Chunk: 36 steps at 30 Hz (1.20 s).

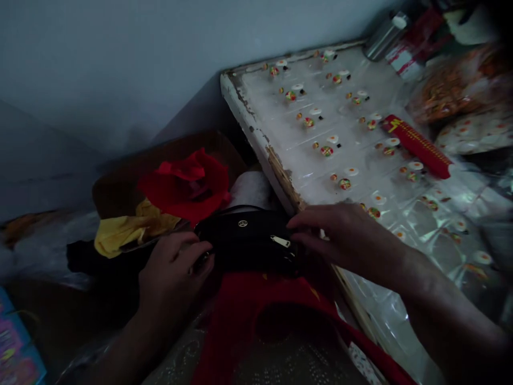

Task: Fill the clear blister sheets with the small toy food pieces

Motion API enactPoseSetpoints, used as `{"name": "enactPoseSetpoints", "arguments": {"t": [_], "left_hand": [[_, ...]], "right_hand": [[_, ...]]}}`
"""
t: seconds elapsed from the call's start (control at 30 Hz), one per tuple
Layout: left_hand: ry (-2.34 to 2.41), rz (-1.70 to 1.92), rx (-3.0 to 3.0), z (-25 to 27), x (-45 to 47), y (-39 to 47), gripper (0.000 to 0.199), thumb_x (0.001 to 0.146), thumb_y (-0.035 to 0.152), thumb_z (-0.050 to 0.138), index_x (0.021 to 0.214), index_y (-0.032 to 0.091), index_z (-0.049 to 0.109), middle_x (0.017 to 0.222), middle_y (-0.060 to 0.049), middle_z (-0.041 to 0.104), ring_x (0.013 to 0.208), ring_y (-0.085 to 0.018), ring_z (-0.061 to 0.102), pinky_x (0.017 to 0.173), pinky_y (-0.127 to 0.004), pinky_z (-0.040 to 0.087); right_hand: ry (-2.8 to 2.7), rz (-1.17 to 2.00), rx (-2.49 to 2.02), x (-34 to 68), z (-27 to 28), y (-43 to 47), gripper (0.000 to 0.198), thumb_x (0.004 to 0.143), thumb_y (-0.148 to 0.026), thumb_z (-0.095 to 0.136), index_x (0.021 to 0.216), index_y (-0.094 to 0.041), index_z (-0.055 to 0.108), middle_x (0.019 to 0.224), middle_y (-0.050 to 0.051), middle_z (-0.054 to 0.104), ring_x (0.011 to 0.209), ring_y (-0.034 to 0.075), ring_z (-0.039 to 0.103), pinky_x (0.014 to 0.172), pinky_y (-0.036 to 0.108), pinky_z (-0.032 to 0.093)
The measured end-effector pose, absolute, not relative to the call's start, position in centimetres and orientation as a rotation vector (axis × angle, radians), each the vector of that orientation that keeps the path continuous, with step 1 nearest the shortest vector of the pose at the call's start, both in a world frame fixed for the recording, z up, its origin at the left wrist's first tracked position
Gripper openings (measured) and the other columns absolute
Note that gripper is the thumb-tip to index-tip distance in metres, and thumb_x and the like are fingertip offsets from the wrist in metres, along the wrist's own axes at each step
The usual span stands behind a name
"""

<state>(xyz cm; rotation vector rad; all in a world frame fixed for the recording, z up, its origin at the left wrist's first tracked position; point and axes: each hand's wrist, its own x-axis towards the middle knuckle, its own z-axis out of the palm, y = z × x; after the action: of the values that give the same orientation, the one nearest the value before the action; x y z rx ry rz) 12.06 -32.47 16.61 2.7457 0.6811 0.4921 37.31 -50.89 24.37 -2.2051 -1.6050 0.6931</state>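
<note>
A small black zippered bag with a round gold emblem and a pale metal zipper pull rests at my lap, just above a red apron. My left hand grips the bag's left end with curled fingers. At the right end, my right hand has its thumb and fingers closed on the bag's corner, close to the zipper pull. Shadow hides the fingertips of both hands in part. Whether the zipper is open I cannot make out.
To the right stands a worn white table with rows of tiny food-shaped pieces on clear plastic. A red packet, a metal flask and filled plastic bags lie on it. Red cloth and yellow cloth lie by a brown box.
</note>
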Motion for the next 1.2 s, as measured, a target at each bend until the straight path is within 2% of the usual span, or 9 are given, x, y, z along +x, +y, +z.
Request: {"name": "enactPoseSetpoints", "arguments": {"t": [0.13, 0.33, 0.43, 0.6, 0.73, 0.83, 1.0, 1.13, 1.2], "left_hand": [[0.512, 0.517, 2.809, 16.4, 12.9, -31.5, 0.007, 0.089, 0.024, 0.068, 0.092, 0.022, 0.074, 0.098, -0.006, 0.065, 0.089, -0.022, 0.062, 0.076, -0.035, 0.049], [0.414, 0.332, 2.817, 16.5, 13.9, -30.8, 0.015, 0.091, 0.021, 0.063, 0.099, 0.021, 0.075, 0.102, -0.007, 0.065, 0.091, -0.022, 0.059, 0.075, -0.035, 0.048], [0.323, 0.135, 2.895, 17.4, 14.8, -30.9, 0.018, 0.089, 0.019, 0.062, 0.1, 0.024, 0.076, 0.101, -0.007, 0.064, 0.091, -0.024, 0.058, 0.065, -0.033, 0.044], [0.226, -0.361, 2.969, 19.2, 16.6, -30.9, 0.023, 0.088, 0.019, 0.06, 0.1, 0.03, 0.076, 0.097, -0.006, 0.061, 0.086, -0.025, 0.058, 0.05, -0.029, 0.027], [0.275, -0.467, 3.005, 19.9, 17.4, -30.5, 0.033, 0.086, 0.016, 0.06, 0.113, 0.03, 0.074, 0.104, -0.007, 0.06, 0.087, -0.025, 0.057, 0.05, -0.029, 0.028], [0.325, -0.407, 3.058, 19.9, 17.7, -30.4, 0.035, 0.086, 0.016, 0.06, 0.115, 0.031, 0.073, 0.104, -0.007, 0.061, 0.087, -0.025, 0.057, 0.051, -0.028, 0.03], [0.457, -0.01, 3.06, 18.7, 17.4, -31.0, 0.019, 0.088, 0.024, 0.062, 0.101, 0.026, 0.076, 0.099, -0.007, 0.062, 0.086, -0.024, 0.059, 0.058, -0.03, 0.04], [0.595, 0.27, 2.831, 16.9, 16.8, -31.6, 0.017, 0.087, 0.027, 0.065, 0.1, 0.023, 0.074, 0.094, -0.004, 0.063, 0.081, -0.019, 0.063, 0.068, -0.032, 0.049], [0.617, 0.373, 2.697, 16.1, 16.6, -31.6, 0.015, 0.085, 0.024, 0.066, 0.098, 0.024, 0.073, 0.095, -0.002, 0.064, 0.083, -0.017, 0.065, 0.073, -0.03, 0.05]], "right_hand": [[-1.468, 0.756, -2.212, 35.8, 22.0, -51.2, 0.021, 0.089, -0.032, 0.074, 0.107, -0.022, 0.07, 0.093, 0.001, 0.069, 0.078, 0.015, 0.063, 0.066, 0.024, 0.042], [-1.351, 0.692, -2.276, 35.5, 20.7, -51.1, 0.006, 0.091, -0.025, 0.071, 0.093, -0.021, 0.068, 0.088, 0.0, 0.065, 0.079, 0.014, 0.06, 0.068, 0.025, 0.039], [-1.405, 0.709, -2.291, 36.1, 20.6, -50.8, 0.005, 0.092, -0.025, 0.069, 0.091, -0.02, 0.068, 0.086, 0.0, 0.064, 0.076, 0.014, 0.059, 0.067, 0.025, 0.038], [-1.463, 0.786, -2.262, 37.0, 20.3, -50.4, 0.014, 0.099, -0.028, 0.059, 0.093, -0.02, 0.069, 0.085, 0.001, 0.067, 0.078, 0.015, 0.062, 0.069, 0.025, 0.039], [-1.483, 0.669, -2.351, 37.0, 19.9, -49.8, 0.02, 0.103, -0.028, 0.051, 0.096, -0.019, 0.068, 0.089, 0.002, 0.069, 0.081, 0.017, 0.064, 0.071, 0.027, 0.039], [-1.456, 0.622, -2.427, 37.2, 20.0, -49.1, 0.019, 0.102, -0.025, 0.05, 0.097, -0.019, 0.066, 0.09, 0.003, 0.07, 0.081, 0.017, 0.064, 0.071, 0.027, 0.038], [-1.522, 0.921, -2.572, 39.5, 20.7, -48.0, 0.013, 0.089, -0.019, 0.057, 0.088, -0.019, 0.069, 0.082, 0.003, 0.071, 0.075, 0.017, 0.063, 0.063, 0.026, 0.034], [-1.753, 1.223, -2.474, 40.9, 21.2, -46.9, 0.016, 0.09, -0.022, 0.057, 0.082, -0.017, 0.07, 0.08, 0.005, 0.071, 0.072, 0.016, 0.061, 0.061, 0.026, 0.032], [-1.722, 1.276, -2.414, 40.6, 21.5, -46.0, 0.017, 0.092, -0.024, 0.057, 0.084, -0.017, 0.071, 0.081, 0.004, 0.071, 0.071, 0.015, 0.06, 0.06, 0.025, 0.032]]}}
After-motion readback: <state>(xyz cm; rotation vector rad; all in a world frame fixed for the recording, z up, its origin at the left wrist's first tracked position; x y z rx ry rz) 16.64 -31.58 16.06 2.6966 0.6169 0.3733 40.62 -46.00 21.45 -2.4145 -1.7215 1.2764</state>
